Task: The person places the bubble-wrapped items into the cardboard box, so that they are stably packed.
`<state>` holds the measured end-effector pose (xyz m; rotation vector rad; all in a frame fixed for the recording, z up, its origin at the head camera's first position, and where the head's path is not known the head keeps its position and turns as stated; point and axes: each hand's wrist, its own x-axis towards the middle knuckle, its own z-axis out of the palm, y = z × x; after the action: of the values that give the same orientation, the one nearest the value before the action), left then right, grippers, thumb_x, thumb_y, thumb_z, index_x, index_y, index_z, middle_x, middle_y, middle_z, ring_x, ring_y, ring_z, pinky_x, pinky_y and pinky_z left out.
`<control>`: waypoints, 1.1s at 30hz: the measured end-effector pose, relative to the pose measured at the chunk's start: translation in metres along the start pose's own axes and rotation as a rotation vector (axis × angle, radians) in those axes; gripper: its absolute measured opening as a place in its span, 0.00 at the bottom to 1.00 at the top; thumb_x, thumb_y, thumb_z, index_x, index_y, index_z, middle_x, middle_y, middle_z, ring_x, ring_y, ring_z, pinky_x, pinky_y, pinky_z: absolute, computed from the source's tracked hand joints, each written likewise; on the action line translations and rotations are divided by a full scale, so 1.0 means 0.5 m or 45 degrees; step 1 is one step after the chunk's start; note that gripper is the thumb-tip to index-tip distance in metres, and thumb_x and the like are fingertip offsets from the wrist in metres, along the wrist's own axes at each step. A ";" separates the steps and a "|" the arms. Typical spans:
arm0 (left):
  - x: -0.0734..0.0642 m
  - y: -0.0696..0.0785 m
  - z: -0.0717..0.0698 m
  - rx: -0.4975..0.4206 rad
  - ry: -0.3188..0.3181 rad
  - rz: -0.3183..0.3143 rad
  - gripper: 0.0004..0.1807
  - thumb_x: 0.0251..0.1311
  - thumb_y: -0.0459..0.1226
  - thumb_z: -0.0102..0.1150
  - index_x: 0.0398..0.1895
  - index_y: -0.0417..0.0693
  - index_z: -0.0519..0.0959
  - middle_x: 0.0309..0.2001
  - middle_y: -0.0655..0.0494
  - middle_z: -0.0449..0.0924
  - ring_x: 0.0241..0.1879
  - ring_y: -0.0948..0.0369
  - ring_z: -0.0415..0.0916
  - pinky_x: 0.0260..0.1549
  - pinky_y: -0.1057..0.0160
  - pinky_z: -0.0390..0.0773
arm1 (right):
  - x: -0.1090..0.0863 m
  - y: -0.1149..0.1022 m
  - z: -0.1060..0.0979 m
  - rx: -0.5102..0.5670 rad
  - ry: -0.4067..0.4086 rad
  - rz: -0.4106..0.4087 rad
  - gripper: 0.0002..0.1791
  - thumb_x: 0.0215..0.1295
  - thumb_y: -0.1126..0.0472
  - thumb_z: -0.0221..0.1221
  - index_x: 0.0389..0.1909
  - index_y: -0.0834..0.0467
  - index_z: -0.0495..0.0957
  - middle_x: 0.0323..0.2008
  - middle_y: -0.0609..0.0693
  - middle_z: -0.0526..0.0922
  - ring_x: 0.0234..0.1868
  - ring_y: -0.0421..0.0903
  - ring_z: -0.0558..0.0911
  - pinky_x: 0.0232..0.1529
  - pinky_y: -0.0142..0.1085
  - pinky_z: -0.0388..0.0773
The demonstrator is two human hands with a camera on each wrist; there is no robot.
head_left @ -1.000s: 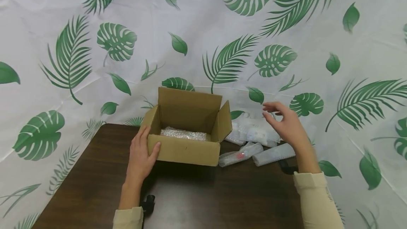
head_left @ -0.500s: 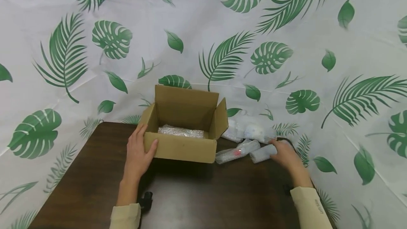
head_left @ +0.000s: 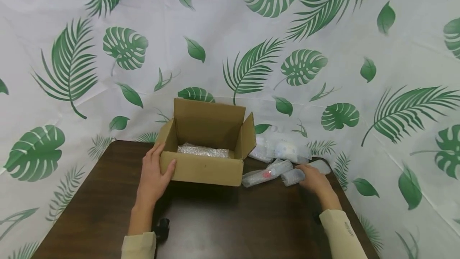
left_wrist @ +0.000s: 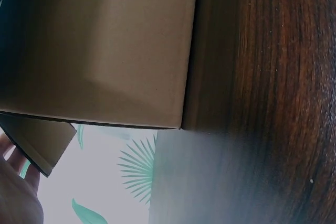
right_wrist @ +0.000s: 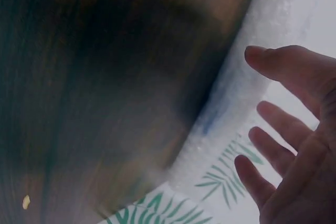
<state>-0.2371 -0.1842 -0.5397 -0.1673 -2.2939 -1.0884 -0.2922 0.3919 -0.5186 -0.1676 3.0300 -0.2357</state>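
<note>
An open cardboard box (head_left: 206, 171) stands tilted on the dark table, a bubble-wrapped item (head_left: 203, 151) inside it. My left hand (head_left: 151, 179) holds its left front corner, thumb on the front wall; in the left wrist view, fingers (left_wrist: 18, 161) sit behind a side flap. At the right, my right hand (head_left: 313, 179) is over a long bubble-wrapped package (head_left: 292, 177), hiding its middle. The right wrist view has the thumb and fingers spread apart above bubble wrap (right_wrist: 239, 85), not closed round it.
Between box and right hand lies another bubble-wrapped package (head_left: 267, 174) with a red mark. White wrapped packages (head_left: 284, 149) lie behind it against the leaf-print sheet (head_left: 215, 31). The dark wood table (head_left: 230, 223) has its right edge near my right arm.
My right hand has come down from the air onto the long bubble-wrapped package, then shifted slightly left along it. The left hand has stayed on the box.
</note>
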 end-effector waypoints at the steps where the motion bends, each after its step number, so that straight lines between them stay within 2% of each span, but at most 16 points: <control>1: -0.002 -0.001 0.002 0.000 -0.003 -0.005 0.40 0.71 0.44 0.66 0.82 0.45 0.64 0.80 0.35 0.60 0.73 0.34 0.61 0.67 0.31 0.65 | -0.002 0.001 0.003 -0.006 -0.005 0.014 0.31 0.64 0.68 0.66 0.71 0.61 0.77 0.71 0.69 0.76 0.68 0.75 0.76 0.61 0.74 0.72; 6: -0.010 -0.001 0.008 -0.003 0.000 -0.017 0.40 0.71 0.44 0.66 0.83 0.47 0.64 0.81 0.36 0.60 0.75 0.35 0.60 0.67 0.31 0.65 | -0.005 0.008 0.006 -0.041 -0.021 0.082 0.32 0.65 0.70 0.62 0.72 0.57 0.76 0.73 0.68 0.74 0.69 0.75 0.74 0.58 0.77 0.71; 10: -0.009 0.000 0.009 0.001 -0.001 -0.024 0.40 0.72 0.44 0.66 0.83 0.48 0.63 0.81 0.37 0.59 0.76 0.36 0.60 0.68 0.31 0.65 | 0.002 0.022 0.011 -0.101 0.018 0.082 0.32 0.65 0.74 0.57 0.72 0.56 0.77 0.72 0.68 0.74 0.69 0.75 0.71 0.58 0.76 0.71; 17: -0.005 -0.002 0.007 0.023 0.001 -0.019 0.40 0.72 0.45 0.66 0.84 0.49 0.63 0.82 0.38 0.59 0.77 0.36 0.59 0.69 0.31 0.64 | 0.012 0.037 0.012 -0.198 0.083 0.059 0.27 0.69 0.75 0.54 0.69 0.61 0.77 0.69 0.70 0.76 0.67 0.75 0.73 0.59 0.74 0.71; 22: -0.004 0.000 0.003 0.019 0.007 -0.013 0.40 0.72 0.44 0.66 0.83 0.48 0.63 0.82 0.37 0.59 0.76 0.36 0.59 0.70 0.31 0.64 | 0.020 0.034 0.011 -0.270 0.110 0.014 0.25 0.68 0.76 0.56 0.66 0.61 0.79 0.66 0.69 0.79 0.65 0.74 0.75 0.58 0.72 0.73; 28: -0.004 0.001 -0.001 0.058 0.004 -0.022 0.40 0.72 0.45 0.66 0.83 0.48 0.63 0.81 0.37 0.60 0.77 0.37 0.60 0.70 0.32 0.64 | 0.035 0.045 0.012 -0.372 0.109 -0.074 0.26 0.67 0.74 0.60 0.65 0.59 0.80 0.64 0.66 0.81 0.66 0.72 0.75 0.61 0.73 0.70; 33: -0.002 0.003 -0.003 0.080 -0.019 -0.025 0.40 0.73 0.46 0.64 0.84 0.49 0.62 0.80 0.37 0.60 0.76 0.37 0.60 0.70 0.31 0.65 | 0.038 0.058 0.009 -0.346 0.049 -0.057 0.27 0.64 0.70 0.66 0.66 0.58 0.80 0.65 0.65 0.82 0.66 0.71 0.76 0.63 0.73 0.68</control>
<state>-0.2352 -0.1843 -0.5385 -0.1287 -2.3449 -1.0263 -0.3133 0.4176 -0.5295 -0.2537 3.0858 0.1739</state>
